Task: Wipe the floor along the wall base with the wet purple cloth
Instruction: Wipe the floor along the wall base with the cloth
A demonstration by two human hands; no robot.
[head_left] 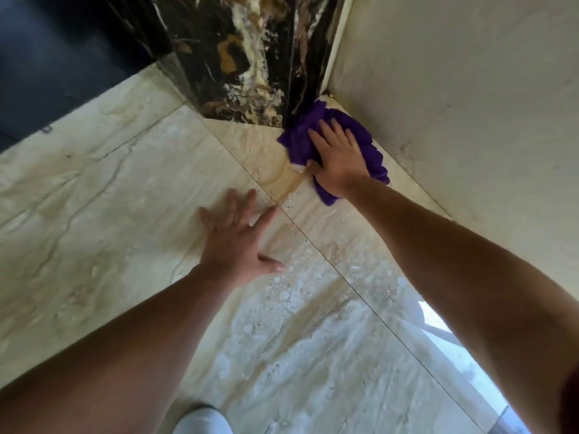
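Observation:
The purple cloth (pixel 300 133) lies bunched on the beige marble floor (pixel 109 189) in the corner where the cream wall (pixel 454 89) meets a black marble column (pixel 244 57). My right hand (pixel 336 155) presses flat on top of the cloth, fingers spread toward the corner. My left hand (pixel 238 236) rests palm down on the bare floor, fingers apart, a little to the left and nearer to me. A wet brownish smear (pixel 282 183) marks the tile just left of the cloth.
The wall base runs from the corner toward the lower right. A thin tile joint (pixel 344 277) crosses the floor diagonally. Dark flooring (pixel 47 57) lies at the upper left. Bright reflections (pixel 438 324) show on the glossy tiles at the lower right. My knee in pale fabric (pixel 200 421) is at the bottom.

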